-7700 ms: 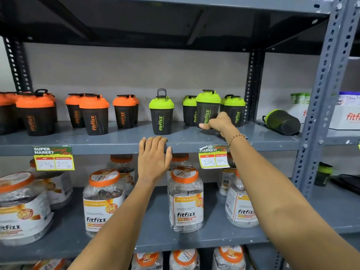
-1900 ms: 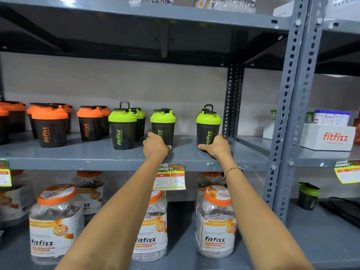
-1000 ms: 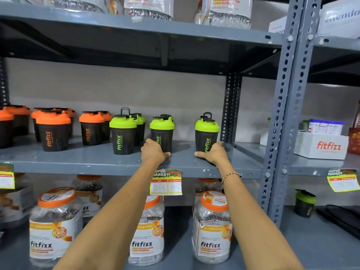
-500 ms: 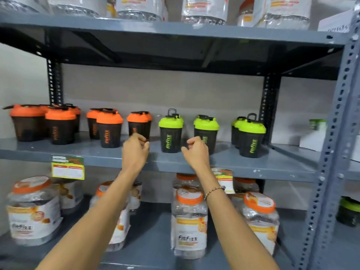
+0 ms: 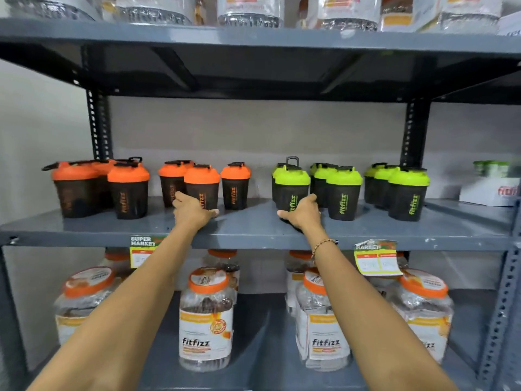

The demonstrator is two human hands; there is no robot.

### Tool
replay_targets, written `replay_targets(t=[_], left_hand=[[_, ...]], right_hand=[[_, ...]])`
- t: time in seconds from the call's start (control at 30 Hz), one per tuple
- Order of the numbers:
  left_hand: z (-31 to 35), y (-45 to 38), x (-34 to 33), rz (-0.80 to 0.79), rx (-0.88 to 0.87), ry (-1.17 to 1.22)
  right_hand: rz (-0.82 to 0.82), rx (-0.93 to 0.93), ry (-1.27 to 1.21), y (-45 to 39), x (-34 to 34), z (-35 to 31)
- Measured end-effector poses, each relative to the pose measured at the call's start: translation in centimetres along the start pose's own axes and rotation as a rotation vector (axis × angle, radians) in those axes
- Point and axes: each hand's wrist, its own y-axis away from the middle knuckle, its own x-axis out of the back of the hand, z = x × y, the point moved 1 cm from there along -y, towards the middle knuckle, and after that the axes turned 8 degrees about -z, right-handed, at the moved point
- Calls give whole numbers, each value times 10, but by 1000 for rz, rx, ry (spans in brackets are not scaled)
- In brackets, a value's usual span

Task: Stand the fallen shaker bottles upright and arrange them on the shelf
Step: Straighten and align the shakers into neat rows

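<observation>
Black shaker bottles stand upright along the grey middle shelf (image 5: 253, 231), several with orange lids on the left and several with green lids on the right. My left hand (image 5: 191, 213) wraps the base of a front orange-lidded shaker (image 5: 202, 183). Around the base of the front green-lidded shaker (image 5: 292, 190) sits my right hand (image 5: 303, 214), thumb on the left and fingers on the right. A bare gap of shelf separates the two colour groups. No bottle lies on its side in this view.
Large clear fitfizz jars (image 5: 207, 320) with orange lids fill the lower shelf. More jars stand on the top shelf (image 5: 253, 38). Price tags (image 5: 377, 256) hang from the shelf edge. A white fitfizz box (image 5: 490, 190) sits far right, beyond the dark upright (image 5: 414, 131).
The view has swung left. My hands left the right-hand green shakers, hovered loosely closed before the shelf edge, and now hold an orange-lidded and a green-lidded shaker.
</observation>
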Motion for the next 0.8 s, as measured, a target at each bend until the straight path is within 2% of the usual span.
replay_targets(t=[0.1,0.3,0.53,0.8], left_hand=[[0,-11,-5,-26,20,-13],[-3,-16,-14,35,-6,-61],[18,-6,-34,-99,-49,-55],[23,1,-46,-119,-97,-93]], right_hand=[[28,-12,5,-3,-4,2],[67,-10,40,-7,-7,8],[56,-28,37,-7,-9,7],[58,-37,67,-6,-9,7]])
